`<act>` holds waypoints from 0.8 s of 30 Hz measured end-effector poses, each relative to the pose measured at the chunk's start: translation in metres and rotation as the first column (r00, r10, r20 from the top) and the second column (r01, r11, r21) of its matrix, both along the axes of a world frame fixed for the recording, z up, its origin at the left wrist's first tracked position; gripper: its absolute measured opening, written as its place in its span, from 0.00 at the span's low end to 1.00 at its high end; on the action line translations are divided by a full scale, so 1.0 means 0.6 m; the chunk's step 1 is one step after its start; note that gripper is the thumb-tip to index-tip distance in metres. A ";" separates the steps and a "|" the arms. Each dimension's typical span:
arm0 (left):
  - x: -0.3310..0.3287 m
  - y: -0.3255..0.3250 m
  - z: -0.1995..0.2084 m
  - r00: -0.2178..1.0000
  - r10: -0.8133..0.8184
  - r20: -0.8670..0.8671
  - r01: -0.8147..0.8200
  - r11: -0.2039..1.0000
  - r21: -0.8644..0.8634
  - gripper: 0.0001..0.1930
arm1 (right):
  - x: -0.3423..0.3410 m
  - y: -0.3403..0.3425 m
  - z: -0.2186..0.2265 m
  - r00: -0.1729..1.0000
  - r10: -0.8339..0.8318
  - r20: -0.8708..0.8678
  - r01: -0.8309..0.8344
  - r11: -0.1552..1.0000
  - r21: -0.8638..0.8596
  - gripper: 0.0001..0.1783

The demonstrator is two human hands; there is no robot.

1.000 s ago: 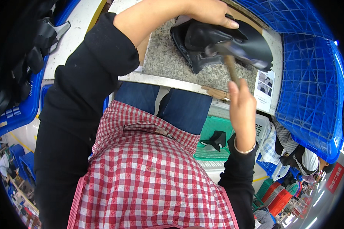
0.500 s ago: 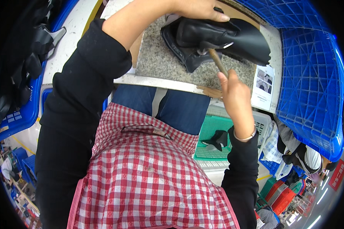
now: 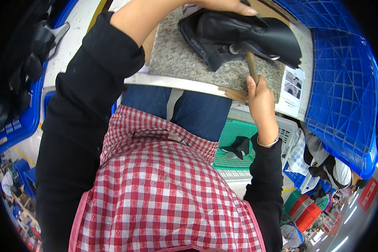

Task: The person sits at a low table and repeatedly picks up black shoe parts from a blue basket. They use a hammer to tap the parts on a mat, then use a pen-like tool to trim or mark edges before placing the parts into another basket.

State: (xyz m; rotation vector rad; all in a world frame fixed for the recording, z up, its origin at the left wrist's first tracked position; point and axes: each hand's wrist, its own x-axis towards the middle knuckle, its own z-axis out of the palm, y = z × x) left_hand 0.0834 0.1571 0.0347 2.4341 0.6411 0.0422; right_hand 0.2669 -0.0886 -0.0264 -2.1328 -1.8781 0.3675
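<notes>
A black leather boot upper (image 3: 222, 29) lies on a speckled stone slab (image 3: 168, 52), its wide shaft pointing right. My left hand (image 3: 227, 5) holds it from its far side, thumb along the leather; the other fingers are cut off by the top edge. The wooden handle of a hammer (image 3: 251, 65) is in my right hand (image 3: 262, 103), fingers wrapped round its lower end near the front of the slab. The hammer's metal head is over the near side of the boot upper; whether it touches the leather I cannot tell.
Blue plastic crates (image 3: 340, 84) stand close on the right, past a printed picture sheet (image 3: 292, 89). Below the bench, a green basket (image 3: 229, 145) contains black leather pieces (image 3: 240, 147). More black pieces (image 3: 40, 46) fill a blue crate (image 3: 29, 119) at left.
The hammer and my right hand have shifted a little to the right along the boot upper. My left hand and the upper sit slightly higher in the picture.
</notes>
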 end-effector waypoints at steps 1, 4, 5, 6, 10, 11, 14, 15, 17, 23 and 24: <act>0.003 -0.001 -0.003 0.998 -0.017 0.052 0.015 0.999 0.042 0.26 | -0.002 0.007 0.001 0.997 -0.069 0.043 0.067 0.997 0.037 0.19; 0.004 0.000 -0.005 0.999 0.033 -0.005 -0.032 0.998 0.061 0.27 | -0.017 -0.001 0.016 0.953 -0.301 -0.027 0.300 0.953 -0.051 0.20; 0.003 0.001 -0.001 0.996 0.063 -0.059 -0.060 0.996 0.060 0.27 | -0.020 -0.006 0.024 0.923 -0.342 -0.177 0.344 0.939 -0.021 0.20; 0.006 -0.002 -0.006 0.998 0.024 0.061 -0.025 1.000 0.011 0.28 | -0.030 0.001 0.019 0.942 -0.258 -0.214 0.266 0.964 0.010 0.20; 0.006 0.001 -0.011 0.998 0.017 0.057 -0.019 0.999 0.032 0.26 | -0.034 0.013 0.019 0.999 0.022 0.050 -0.022 1.000 0.008 0.20; 0.005 0.001 -0.013 0.998 0.030 0.048 -0.033 0.997 0.064 0.25 | -0.034 0.018 0.014 0.994 -0.007 0.105 0.008 1.000 0.000 0.20; 0.002 0.001 -0.018 0.998 0.039 0.049 -0.040 0.999 0.034 0.26 | -0.014 -0.002 0.011 0.973 -0.145 -0.180 0.168 0.979 0.116 0.19; 0.000 0.000 -0.021 0.998 0.066 0.026 -0.067 0.997 0.043 0.26 | -0.011 -0.006 0.001 0.987 -0.093 -0.131 0.097 0.995 0.021 0.19; -0.006 -0.002 -0.024 0.997 0.034 0.075 -0.037 0.999 0.038 0.26 | -0.008 -0.008 -0.027 1.000 0.005 -0.030 -0.006 1.000 -0.029 0.19; -0.063 -0.122 -0.110 0.733 0.401 0.550 -0.642 0.674 0.364 0.25 | -0.001 -0.022 -0.094 0.998 -0.057 -0.036 0.059 0.997 0.048 0.21; -0.064 -0.151 -0.143 0.533 0.428 0.729 -0.727 0.673 0.136 0.27 | -0.007 -0.021 -0.098 0.996 -0.074 -0.045 0.077 0.995 0.067 0.21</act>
